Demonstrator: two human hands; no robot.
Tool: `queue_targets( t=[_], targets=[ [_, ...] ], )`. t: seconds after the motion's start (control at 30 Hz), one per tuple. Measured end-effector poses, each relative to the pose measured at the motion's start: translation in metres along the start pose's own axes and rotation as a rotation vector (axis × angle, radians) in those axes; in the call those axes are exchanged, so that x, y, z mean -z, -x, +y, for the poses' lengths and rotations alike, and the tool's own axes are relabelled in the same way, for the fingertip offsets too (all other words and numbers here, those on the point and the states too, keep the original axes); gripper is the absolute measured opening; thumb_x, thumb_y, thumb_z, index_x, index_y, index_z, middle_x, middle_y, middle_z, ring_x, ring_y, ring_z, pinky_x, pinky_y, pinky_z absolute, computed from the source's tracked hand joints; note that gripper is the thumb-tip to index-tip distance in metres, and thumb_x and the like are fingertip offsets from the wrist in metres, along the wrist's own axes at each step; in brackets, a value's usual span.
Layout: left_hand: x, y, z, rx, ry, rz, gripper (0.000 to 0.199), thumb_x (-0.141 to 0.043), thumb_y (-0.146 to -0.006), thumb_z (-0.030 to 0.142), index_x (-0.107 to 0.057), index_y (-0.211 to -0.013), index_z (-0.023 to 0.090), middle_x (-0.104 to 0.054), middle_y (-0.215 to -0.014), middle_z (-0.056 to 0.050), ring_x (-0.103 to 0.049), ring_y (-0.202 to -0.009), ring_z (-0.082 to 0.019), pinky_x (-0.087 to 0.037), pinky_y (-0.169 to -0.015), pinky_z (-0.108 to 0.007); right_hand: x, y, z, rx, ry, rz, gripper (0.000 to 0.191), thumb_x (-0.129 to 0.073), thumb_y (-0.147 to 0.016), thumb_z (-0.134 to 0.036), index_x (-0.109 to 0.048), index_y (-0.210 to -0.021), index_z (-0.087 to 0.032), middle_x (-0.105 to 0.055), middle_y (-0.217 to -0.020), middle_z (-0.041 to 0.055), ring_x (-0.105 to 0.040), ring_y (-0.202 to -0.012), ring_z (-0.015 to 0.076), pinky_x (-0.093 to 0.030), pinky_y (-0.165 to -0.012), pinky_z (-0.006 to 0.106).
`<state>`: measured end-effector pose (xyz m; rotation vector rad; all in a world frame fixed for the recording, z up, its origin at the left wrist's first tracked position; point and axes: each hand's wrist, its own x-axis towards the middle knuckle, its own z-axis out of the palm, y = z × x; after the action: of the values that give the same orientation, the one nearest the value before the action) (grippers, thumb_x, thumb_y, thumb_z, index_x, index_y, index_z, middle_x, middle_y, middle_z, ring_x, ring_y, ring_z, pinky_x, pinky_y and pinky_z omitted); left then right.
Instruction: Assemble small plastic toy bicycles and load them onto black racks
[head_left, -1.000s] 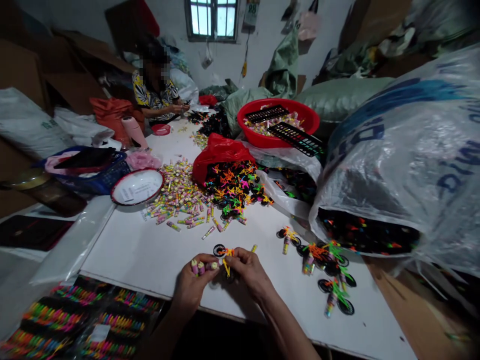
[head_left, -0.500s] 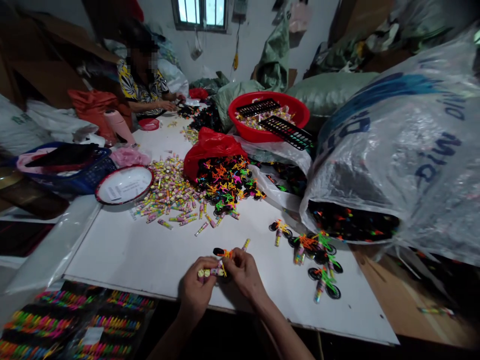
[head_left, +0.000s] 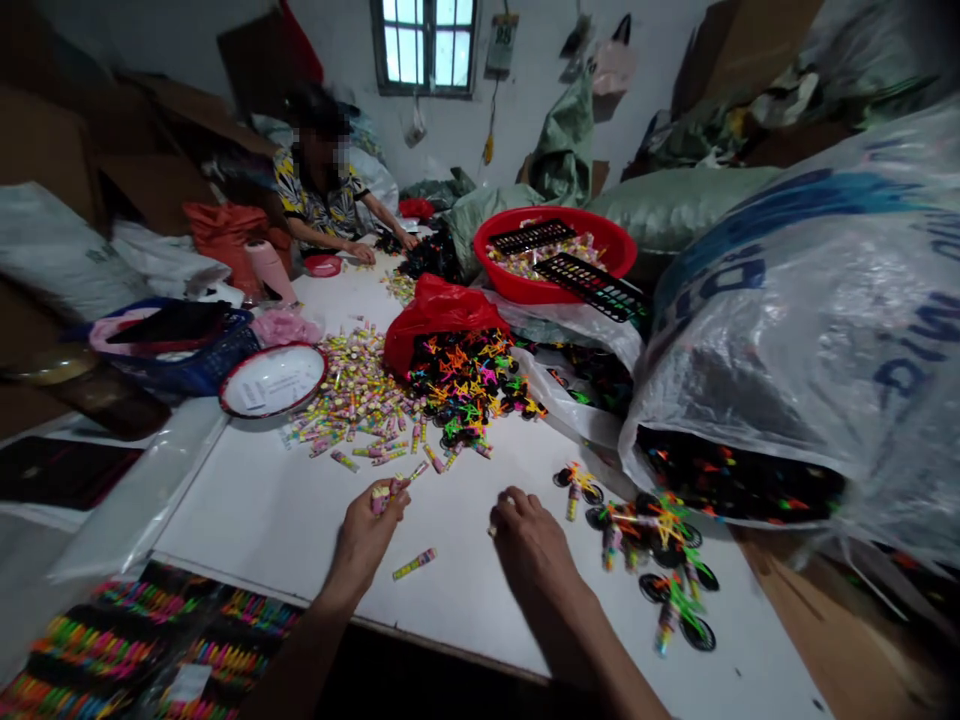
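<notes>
My left hand (head_left: 367,535) is closed around several small tubes (head_left: 381,497) with pink print and coloured candy-like pieces inside. One of them points out toward the pile. My right hand (head_left: 534,535) rests low over the table, fingers curled down, with the pale end of a tube (head_left: 492,530) showing at its fingertips; the rest is hidden under the hand. Between my hands a single tube (head_left: 414,565) lies on the white tabletop (head_left: 457,610). To the right lie several toy bicycles (head_left: 671,600) with black wheels, with tubes on them.
Ahead are a heap of tubes (head_left: 352,390) and a red bag (head_left: 442,310) spilling toy bicycles. A white bowl (head_left: 274,378) stands left, a red basin (head_left: 615,250) behind. A large sack (head_left: 780,330) bulges over the right side. A co-worker (head_left: 319,205) sits at the far end.
The toy bicycle between my hands is out of them. My hands have moved apart, uncovering a tube on the table. Another tube lies across the bicycles at right. The camera view has tilted up.
</notes>
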<state>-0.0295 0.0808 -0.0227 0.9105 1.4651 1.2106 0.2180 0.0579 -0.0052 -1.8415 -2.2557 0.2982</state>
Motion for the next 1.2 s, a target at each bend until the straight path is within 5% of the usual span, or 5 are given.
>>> queue_targets(
  t=[0.17,0.4,0.6,0.87,1.2],
  targets=[
    [-0.016,-0.038,0.006,-0.333,-0.452,-0.02,0.011,-0.07,-0.067,0.02,-0.066,-0.077,0.021,-0.064,-0.085,-0.005,-0.058,-0.083,-0.021,-0.041,-0.075,-0.027,-0.011,-0.028,-0.03,-0.065,-0.355,0.081,0.022,-0.041,-0.091,-0.03,-0.06,-0.09,-0.019,-0.063,-0.081,0.0052,-0.056,-0.072,0.017,-0.038,-0.063,0.026],
    [-0.036,-0.028,-0.006,-0.14,-0.209,-0.107,0.022,-0.065,-0.075,0.039,-0.059,-0.069,0.019,-0.054,-0.06,0.001,-0.046,-0.051,-0.013,-0.031,-0.05,-0.024,-0.036,-0.045,-0.058,-0.174,-0.854,0.127,0.021,-0.051,-0.082,-0.033,-0.057,-0.093,-0.017,-0.058,-0.058,-0.0023,-0.051,-0.051,0.0128,-0.037,-0.051,0.022],
    [-0.044,-0.011,0.002,0.25,0.493,-0.054,0.041,-0.08,-0.056,0.043,-0.06,-0.077,0.015,-0.063,-0.064,0.0,-0.052,-0.051,-0.01,-0.032,-0.045,-0.019,-0.011,-0.07,-0.071,0.138,-0.542,0.006,0.014,-0.047,-0.082,-0.019,-0.061,-0.079,-0.019,-0.065,-0.074,0.002,-0.058,-0.066,0.0131,-0.039,-0.06,0.02],
    [-0.024,0.009,0.004,0.414,0.502,-0.204,0.04,-0.084,-0.053,0.033,-0.061,-0.081,0.017,-0.067,-0.067,-0.001,-0.063,-0.065,-0.015,-0.048,-0.061,-0.026,0.024,-0.177,-0.024,-0.098,0.025,0.161,0.021,-0.051,-0.071,0.001,-0.064,-0.084,-0.009,-0.06,-0.1,0.0137,-0.054,-0.09,0.0217,-0.037,-0.063,0.025],
    [-0.059,-0.021,0.03,0.249,0.24,-0.149,0.041,-0.074,-0.061,0.049,-0.047,-0.065,0.018,-0.048,-0.047,0.008,-0.035,-0.036,-0.003,-0.015,-0.038,-0.016,0.012,-0.188,-0.002,0.011,0.159,0.064,0.023,-0.052,-0.079,-0.006,-0.064,-0.096,-0.015,-0.059,-0.102,0.0115,-0.054,-0.091,0.02,-0.041,-0.067,0.025]
  ],
)
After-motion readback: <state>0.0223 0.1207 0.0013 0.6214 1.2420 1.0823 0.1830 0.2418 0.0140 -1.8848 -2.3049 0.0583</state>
